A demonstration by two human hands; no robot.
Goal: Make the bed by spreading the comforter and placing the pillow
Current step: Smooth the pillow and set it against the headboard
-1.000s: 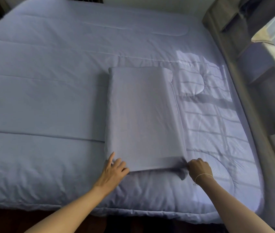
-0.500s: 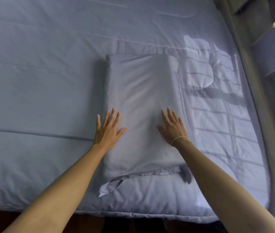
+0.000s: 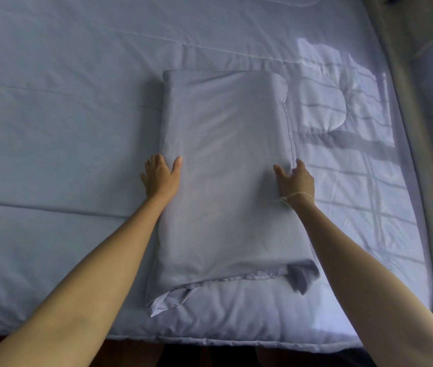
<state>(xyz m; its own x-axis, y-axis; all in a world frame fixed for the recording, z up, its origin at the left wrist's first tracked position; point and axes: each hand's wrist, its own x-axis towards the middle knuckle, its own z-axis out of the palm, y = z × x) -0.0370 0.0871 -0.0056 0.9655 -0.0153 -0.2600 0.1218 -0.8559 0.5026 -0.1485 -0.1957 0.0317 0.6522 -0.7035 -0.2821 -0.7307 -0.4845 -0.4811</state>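
A pale blue pillow (image 3: pixel 226 154) lies lengthwise on the matching quilted comforter (image 3: pixel 64 128), which is spread flat over the bed. My left hand (image 3: pixel 160 176) holds the pillow's left edge, thumb on top and fingers curled down its side. On the opposite edge, my right hand (image 3: pixel 296 181), with a thin string bracelet at the wrist, grips the same way. The open end of the pillowcase (image 3: pixel 167 300) lies rumpled at the near end, a loose flap sticking out at its left corner.
A grey padded bed frame (image 3: pixel 421 154) runs along the right side. Window light falls in a barred patch (image 3: pixel 342 115) on the comforter to the right of the pillow. The bed's near edge (image 3: pixel 210 343) lies just below my forearms.
My hands left the pillow's near end, pressed flat on its top, then slid outward and now hold its left and right edges. The view has moved closer over the bed.
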